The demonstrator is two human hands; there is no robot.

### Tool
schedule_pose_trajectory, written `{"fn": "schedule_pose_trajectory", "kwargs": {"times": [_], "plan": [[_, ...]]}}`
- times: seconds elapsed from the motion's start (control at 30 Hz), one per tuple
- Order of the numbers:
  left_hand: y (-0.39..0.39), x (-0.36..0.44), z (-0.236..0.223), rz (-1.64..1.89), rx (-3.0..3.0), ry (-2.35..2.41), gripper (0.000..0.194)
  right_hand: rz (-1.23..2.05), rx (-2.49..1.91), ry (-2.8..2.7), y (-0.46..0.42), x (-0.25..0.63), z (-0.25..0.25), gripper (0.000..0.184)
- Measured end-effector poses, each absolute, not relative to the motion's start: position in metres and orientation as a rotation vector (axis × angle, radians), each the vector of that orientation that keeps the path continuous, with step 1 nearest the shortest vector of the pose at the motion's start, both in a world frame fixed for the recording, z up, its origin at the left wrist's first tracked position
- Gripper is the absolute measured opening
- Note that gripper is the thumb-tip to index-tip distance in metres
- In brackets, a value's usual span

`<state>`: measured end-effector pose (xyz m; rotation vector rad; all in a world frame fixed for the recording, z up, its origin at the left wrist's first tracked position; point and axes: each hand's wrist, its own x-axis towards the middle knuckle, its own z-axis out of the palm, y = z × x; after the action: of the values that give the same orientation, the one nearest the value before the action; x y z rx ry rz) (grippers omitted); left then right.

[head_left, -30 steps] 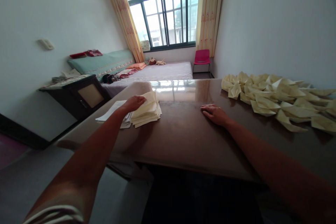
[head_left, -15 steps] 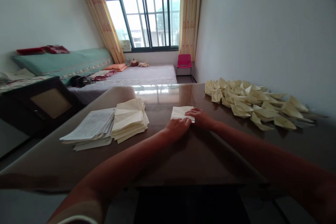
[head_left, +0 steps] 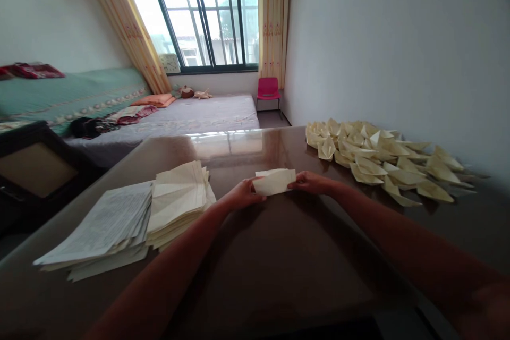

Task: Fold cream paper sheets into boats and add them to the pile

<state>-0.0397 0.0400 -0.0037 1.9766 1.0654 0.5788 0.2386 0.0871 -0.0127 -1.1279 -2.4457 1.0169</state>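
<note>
Between my two hands is a cream sheet of paper (head_left: 274, 182), its near edge lifted and bent over toward the far part. My left hand (head_left: 244, 193) pinches its left end, and my right hand (head_left: 308, 183) grips its right end. To the left lies a stack of cream paper (head_left: 175, 194), the top sheet marked with a crease. Beside that stack, further left, sits a pile of printed white sheets (head_left: 107, 223). Many folded cream paper boats (head_left: 370, 154) are crowded together on the right side of the table.
The brown table (head_left: 287, 255) has a glossy top that reflects the window. Beyond it stand a bed (head_left: 215, 111) and a pink chair (head_left: 268, 88). A dark cabinet (head_left: 35, 164) is at the left, and a white wall runs along the right.
My left hand has come from the cream stack to the table's middle with a sheet. Both hands first lay on the sheet; now they hold its ends with the near edge raised. The view has shifted.
</note>
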Motion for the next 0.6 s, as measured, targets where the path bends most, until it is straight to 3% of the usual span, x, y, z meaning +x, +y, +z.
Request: {"fn": "schedule_pose_trajectory", "kwargs": {"times": [0.27, 0.43, 0.53, 0.6], "plan": [[0.056, -0.026, -0.018, 0.746, 1.817, 1.488, 0.078, 1.156, -1.175, -2.253, 0.088, 0.228, -0.016, 0.052], [0.053, -0.016, -0.013, 0.527, 1.941, 1.753, 0.078, 0.651, -1.526, -2.000, 0.080, 0.211, -0.026, 0.051], [0.045, -0.015, -0.010, 0.556, 1.926, 1.817, 0.081, 0.547, -1.560, -1.989, 0.075, 0.208, -0.029, 0.060], [0.039, -0.016, -0.010, 0.622, 1.943, 1.796, 0.079, 0.522, -1.509, -2.061, 0.073, 0.209, -0.029, 0.052]]}}
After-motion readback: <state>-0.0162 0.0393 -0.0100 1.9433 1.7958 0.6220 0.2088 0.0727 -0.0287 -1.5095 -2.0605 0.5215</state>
